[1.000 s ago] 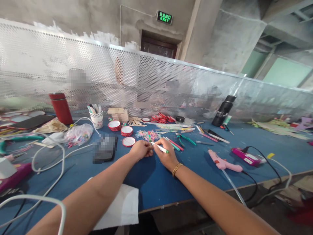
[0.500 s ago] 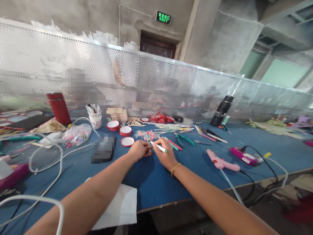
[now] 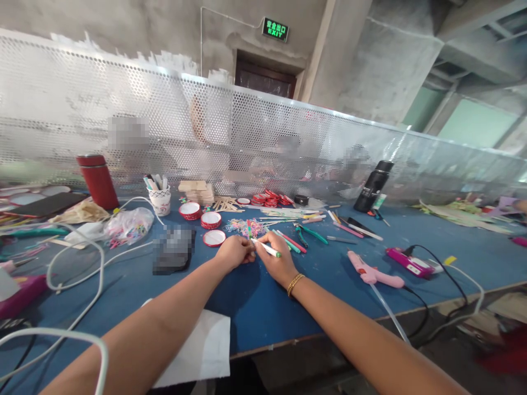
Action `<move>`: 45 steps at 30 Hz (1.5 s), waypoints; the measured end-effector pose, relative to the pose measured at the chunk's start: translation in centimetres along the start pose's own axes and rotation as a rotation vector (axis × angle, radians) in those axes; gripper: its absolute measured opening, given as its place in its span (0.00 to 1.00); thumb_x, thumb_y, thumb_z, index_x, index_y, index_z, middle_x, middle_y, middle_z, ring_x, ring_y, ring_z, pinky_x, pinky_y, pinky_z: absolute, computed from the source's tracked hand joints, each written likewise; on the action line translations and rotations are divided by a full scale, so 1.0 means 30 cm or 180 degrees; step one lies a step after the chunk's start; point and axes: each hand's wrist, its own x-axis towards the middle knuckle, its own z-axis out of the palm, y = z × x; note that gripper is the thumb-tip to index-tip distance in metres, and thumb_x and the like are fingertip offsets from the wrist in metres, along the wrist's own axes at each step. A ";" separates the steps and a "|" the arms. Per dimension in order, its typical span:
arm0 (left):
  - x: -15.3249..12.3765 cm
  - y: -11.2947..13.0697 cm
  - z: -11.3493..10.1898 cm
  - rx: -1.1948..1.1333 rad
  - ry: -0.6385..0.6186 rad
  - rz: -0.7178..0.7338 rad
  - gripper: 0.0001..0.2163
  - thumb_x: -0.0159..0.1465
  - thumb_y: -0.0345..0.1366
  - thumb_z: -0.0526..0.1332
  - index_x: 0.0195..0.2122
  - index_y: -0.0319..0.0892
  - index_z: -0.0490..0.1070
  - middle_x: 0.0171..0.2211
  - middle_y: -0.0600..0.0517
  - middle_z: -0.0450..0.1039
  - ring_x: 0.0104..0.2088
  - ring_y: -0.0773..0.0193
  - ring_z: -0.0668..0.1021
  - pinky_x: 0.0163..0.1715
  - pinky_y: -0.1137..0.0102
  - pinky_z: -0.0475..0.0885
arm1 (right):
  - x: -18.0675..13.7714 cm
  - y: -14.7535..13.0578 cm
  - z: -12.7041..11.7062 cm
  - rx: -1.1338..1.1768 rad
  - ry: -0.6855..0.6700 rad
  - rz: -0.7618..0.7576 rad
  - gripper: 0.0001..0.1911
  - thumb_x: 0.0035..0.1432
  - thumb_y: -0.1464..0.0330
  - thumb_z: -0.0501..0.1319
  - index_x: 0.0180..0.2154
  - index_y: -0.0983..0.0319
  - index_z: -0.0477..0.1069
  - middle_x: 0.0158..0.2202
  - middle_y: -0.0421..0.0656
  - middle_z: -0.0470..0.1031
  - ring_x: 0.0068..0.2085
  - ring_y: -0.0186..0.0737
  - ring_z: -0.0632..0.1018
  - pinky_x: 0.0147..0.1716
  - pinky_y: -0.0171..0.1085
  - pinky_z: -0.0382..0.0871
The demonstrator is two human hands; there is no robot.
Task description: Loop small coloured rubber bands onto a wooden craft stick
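Note:
Over the middle of the blue table, my left hand [image 3: 234,252] is closed on the lower end of a narrow craft stick [image 3: 249,227] coloured in red and green bands. My right hand [image 3: 278,262] grips a white marker [image 3: 268,248] with a green end, its tip at the stick close to my left fingertips. Behind the stick lies a tangle of pastel rubber bands or threads [image 3: 236,226]. Several coloured markers [image 3: 293,241] and green-handled pliers [image 3: 315,235] lie right of my right hand. My left fingertips are partly hidden.
Red-rimmed round tins [image 3: 211,219], a cup of pens [image 3: 160,201], a phone [image 3: 175,251] and a red flask [image 3: 99,182] stand leftward. A pink glue gun [image 3: 374,274], a power strip [image 3: 409,262] and a black bottle [image 3: 373,186] are rightward. A perforated metal screen [image 3: 255,137] runs behind.
The marker and my right hand have shifted very slightly left at the stick. My left hand keeps its place.

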 end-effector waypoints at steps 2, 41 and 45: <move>0.000 0.000 0.000 0.0024 -0.0006 -0.0006 0.09 0.56 0.36 0.64 0.22 0.36 0.73 0.20 0.50 0.74 0.19 0.70 0.74 0.23 0.75 0.69 | 0.000 0.000 0.000 0.0008 -0.0008 0.0010 0.06 0.60 0.66 0.59 0.31 0.59 0.70 0.29 0.41 0.74 0.34 0.40 0.73 0.35 0.37 0.64; -0.015 0.019 0.001 -0.0134 0.0021 -0.0067 0.09 0.56 0.35 0.65 0.22 0.37 0.72 0.18 0.52 0.73 0.19 0.70 0.74 0.22 0.76 0.69 | 0.002 0.006 0.001 0.0002 -0.0045 0.0041 0.06 0.59 0.66 0.59 0.30 0.59 0.69 0.29 0.41 0.74 0.33 0.39 0.73 0.33 0.36 0.64; -0.020 0.022 0.003 -0.0266 0.0046 -0.0128 0.11 0.54 0.38 0.68 0.22 0.37 0.72 0.18 0.52 0.73 0.19 0.70 0.75 0.23 0.75 0.69 | 0.002 0.001 -0.001 -0.0040 0.0020 0.0065 0.05 0.59 0.67 0.59 0.30 0.59 0.69 0.29 0.40 0.73 0.33 0.39 0.73 0.35 0.37 0.63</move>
